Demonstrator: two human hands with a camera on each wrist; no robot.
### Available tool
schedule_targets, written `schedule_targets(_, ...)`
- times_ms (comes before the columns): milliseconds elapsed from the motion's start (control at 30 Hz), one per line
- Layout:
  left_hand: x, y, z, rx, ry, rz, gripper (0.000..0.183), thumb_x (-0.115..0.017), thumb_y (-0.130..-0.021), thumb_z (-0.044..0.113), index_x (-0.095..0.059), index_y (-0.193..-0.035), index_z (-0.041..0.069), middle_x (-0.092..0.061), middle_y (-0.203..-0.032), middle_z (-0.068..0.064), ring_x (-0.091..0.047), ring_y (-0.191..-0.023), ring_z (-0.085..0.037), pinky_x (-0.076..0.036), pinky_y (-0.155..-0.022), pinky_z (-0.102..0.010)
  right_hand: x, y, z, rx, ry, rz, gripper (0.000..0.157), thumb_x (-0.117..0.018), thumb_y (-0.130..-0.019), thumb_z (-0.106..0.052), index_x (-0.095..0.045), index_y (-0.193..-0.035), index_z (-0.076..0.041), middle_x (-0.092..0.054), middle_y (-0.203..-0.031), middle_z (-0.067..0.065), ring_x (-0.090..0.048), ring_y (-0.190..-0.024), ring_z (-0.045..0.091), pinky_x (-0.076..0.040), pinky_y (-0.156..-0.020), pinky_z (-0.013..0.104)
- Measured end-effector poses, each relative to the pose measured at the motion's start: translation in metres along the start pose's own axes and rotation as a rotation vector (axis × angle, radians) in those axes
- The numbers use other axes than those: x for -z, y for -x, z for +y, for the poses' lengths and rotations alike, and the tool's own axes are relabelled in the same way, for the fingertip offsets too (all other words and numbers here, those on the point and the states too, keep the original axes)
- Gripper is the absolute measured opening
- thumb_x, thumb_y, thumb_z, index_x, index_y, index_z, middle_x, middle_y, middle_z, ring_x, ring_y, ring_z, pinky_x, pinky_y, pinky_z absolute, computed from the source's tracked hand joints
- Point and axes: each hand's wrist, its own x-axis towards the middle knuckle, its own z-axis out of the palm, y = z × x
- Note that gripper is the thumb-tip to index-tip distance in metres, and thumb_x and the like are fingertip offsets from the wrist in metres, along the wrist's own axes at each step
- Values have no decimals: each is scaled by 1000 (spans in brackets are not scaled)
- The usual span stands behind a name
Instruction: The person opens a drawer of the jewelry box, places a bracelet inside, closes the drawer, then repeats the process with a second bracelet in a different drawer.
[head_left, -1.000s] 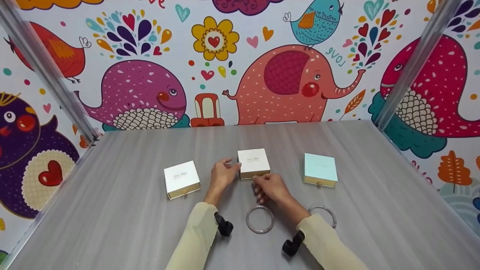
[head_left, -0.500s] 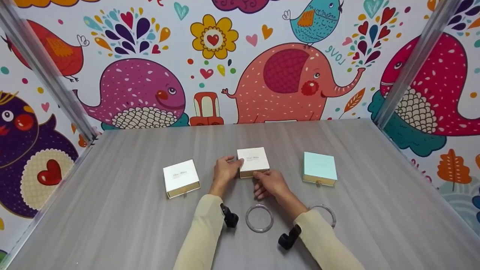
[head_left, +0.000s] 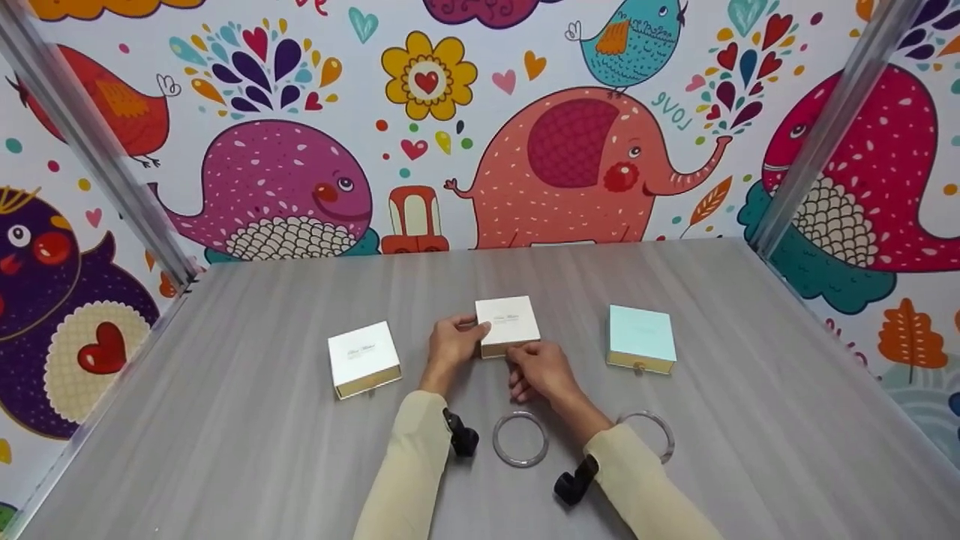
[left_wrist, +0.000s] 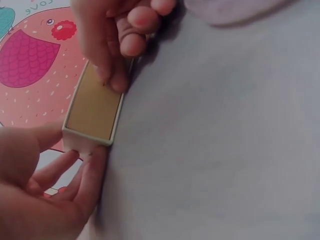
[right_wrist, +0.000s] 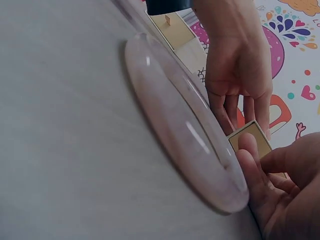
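Observation:
A white drawer box [head_left: 508, 318] with a gold front stands mid-table in the head view. My left hand [head_left: 452, 345] grips its left side, thumb over the top edge; in the left wrist view the fingers of this hand [left_wrist: 50, 185] lie against the box's end. With thumb and forefinger my right hand [head_left: 546, 369] pinches at the middle of the gold drawer front [left_wrist: 95, 107], where the pull tab is hidden behind the fingertips. The drawer looks closed. Just nearer than the right hand lies a pale, translucent bangle [head_left: 520, 463], large in the right wrist view.
Another white drawer box [head_left: 364, 354] stands to the left, turned slightly. On the right is a mint-green drawer box [head_left: 640, 332] with a small front tab. A second bangle [head_left: 666, 431] lies partly behind my right forearm. A printed wall panel [head_left: 420, 150] borders the table's far edge.
My left hand has shifted slightly right, its thumb coming further over the box's top. My right hand has stayed at the drawer front, settling slightly. The boxes and bangles have not moved.

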Motion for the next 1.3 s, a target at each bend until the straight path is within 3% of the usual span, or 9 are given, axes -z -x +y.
schedule_targets(633, -1, 4, -1, 39, 18, 46, 34, -74, -89, 24, -74, -113, 1, -74, -114, -16, -67, -104, -25, -52, -93, -38, 1, 3, 3, 25, 31, -4, 23, -60, -99, -18, -70, -87, -1, -60, -53, 2, -57, -40, 9, -51, -41, 26)
schedule_targets(1133, 0, 2, -1, 35, 13, 41, 33, -75, -88, 25, -74, -111, 0, -75, -110, -15, -66, -95, -22, -52, -83, -32, 2, 5, 2, 44, 19, -14, 23, -60, -99, -16, -72, -89, 2, -59, -52, 2, -57, -40, 9, -51, -41, 25)
schedule_targets(1300, 0, 2, -2, 36, 2, 40, 33, -74, -88, 24, -74, -110, 0, -74, -110, -16, -66, -98, -24, -52, -87, -36, 1, 6, 3, 45, 28, -13, 23, -60, -98, -16, -73, -90, 2, -60, -52, 1, -58, -40, 9, -51, -41, 25)
